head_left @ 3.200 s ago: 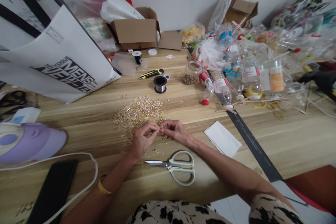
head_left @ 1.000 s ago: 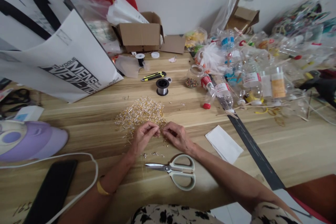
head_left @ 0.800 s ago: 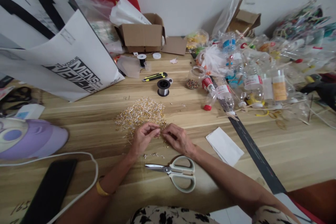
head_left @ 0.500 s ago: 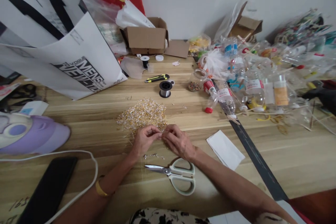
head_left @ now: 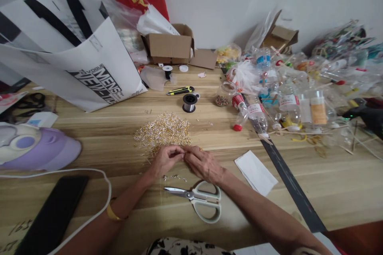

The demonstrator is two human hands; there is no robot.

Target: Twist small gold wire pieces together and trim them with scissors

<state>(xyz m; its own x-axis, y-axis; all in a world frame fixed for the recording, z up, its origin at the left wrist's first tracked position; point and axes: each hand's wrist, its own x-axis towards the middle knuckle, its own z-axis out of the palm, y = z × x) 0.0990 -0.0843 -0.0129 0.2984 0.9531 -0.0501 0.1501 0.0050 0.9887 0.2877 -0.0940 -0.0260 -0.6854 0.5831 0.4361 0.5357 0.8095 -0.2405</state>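
My left hand [head_left: 166,160] and my right hand [head_left: 204,163] meet fingertip to fingertip just in front of a pile of small gold and silvery beads [head_left: 164,127]. Both are closed in a pinch. Whatever lies between the fingers is too small to make out. A short beaded strand [head_left: 175,177] rests on the table below my hands. Under it lie scissors [head_left: 193,199] with pale grey handles, blades slightly apart and pointing left. Beyond the bead pile stands a black spool of silvery wire [head_left: 189,103].
A yellow and black utility knife [head_left: 180,91] lies behind the spool. Plastic bottles [head_left: 289,107] crowd the right side, near a jar of beads [head_left: 222,97]. Folded white paper [head_left: 255,172] lies right of my hands. Left are a white bag [head_left: 89,59], a purple object [head_left: 48,149] and a black phone-like slab [head_left: 54,215].
My fingertips stay pressed together, with my right-hand fingers slightly shifted and flatter. The whole view has tilted a little; the things on the table lie as before.
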